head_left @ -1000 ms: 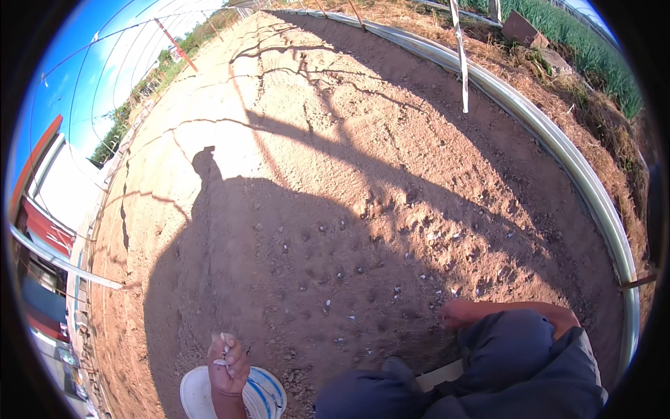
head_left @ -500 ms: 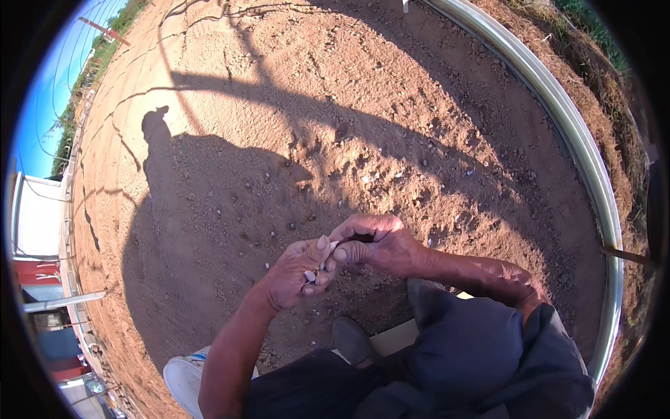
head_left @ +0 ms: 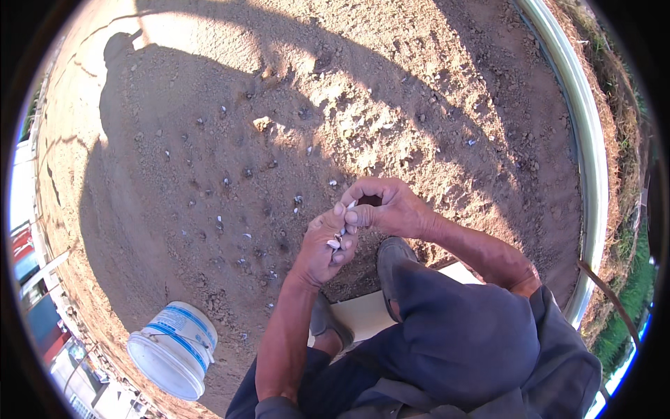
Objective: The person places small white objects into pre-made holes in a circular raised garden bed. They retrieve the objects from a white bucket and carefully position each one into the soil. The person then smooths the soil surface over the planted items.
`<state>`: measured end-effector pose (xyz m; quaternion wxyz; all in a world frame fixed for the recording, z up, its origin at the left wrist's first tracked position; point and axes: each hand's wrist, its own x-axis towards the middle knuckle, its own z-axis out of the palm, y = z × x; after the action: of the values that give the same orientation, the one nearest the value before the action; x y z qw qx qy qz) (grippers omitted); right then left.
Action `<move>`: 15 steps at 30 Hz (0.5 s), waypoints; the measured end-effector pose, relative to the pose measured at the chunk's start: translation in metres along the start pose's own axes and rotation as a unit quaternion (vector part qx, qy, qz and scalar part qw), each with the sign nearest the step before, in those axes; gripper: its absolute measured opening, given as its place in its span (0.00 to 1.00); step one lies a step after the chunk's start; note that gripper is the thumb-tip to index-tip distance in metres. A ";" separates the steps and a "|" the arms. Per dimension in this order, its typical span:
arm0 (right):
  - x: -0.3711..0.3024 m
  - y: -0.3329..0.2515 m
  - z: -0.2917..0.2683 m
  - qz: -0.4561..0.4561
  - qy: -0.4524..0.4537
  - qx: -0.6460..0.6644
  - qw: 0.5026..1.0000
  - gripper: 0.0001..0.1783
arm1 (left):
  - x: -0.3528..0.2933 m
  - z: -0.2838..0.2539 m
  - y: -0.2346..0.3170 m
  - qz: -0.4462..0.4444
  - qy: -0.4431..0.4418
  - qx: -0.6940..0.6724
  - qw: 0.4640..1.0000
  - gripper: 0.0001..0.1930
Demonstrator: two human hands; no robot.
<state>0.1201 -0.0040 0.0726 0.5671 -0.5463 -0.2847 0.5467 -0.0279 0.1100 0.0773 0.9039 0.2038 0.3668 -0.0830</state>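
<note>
Small white pieces that look like garlic cloves (head_left: pixel 333 244) sit in my left hand (head_left: pixel 322 248), its fingers curled around them. My right hand (head_left: pixel 394 209) meets it at the fingertips, thumb and forefinger pinching one pale clove (head_left: pixel 351 205) between the two hands. Both hands are held above the soil, just ahead of my shoes. More white pieces (head_left: pixel 220 218) lie scattered over the loose brown soil (head_left: pixel 202 258), some beside small dark hollows.
A white bucket with blue bands (head_left: pixel 174 342) stands on the soil at the lower left. Between my shoes (head_left: pixel 398 262) lies a pale board (head_left: pixel 357 318). A long pale curved rail (head_left: pixel 593 153) borders the soil on the right, with dry straw and grass beyond it.
My view has tipped downward and shifted left, so the whole bucket now shows. Both hands stay together at the fingertips, still holding the cloves.
</note>
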 end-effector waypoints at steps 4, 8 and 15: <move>0.018 0.002 -0.005 0.076 -0.032 0.113 0.990 0.10 | -0.007 -0.017 -0.005 0.052 0.010 -0.054 0.997 0.23; 0.030 0.014 0.002 0.106 -0.006 0.224 0.969 0.08 | -0.020 -0.035 -0.008 0.109 0.002 -0.138 0.984 0.22; 0.036 0.025 -0.012 0.108 0.021 0.208 0.972 0.12 | -0.016 -0.047 -0.020 0.164 -0.010 -0.198 0.966 0.20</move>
<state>0.1322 0.0209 0.0367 0.6117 -0.4555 -0.0922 0.6401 -0.0750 0.1125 0.0522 0.9311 0.0771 0.3286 0.1386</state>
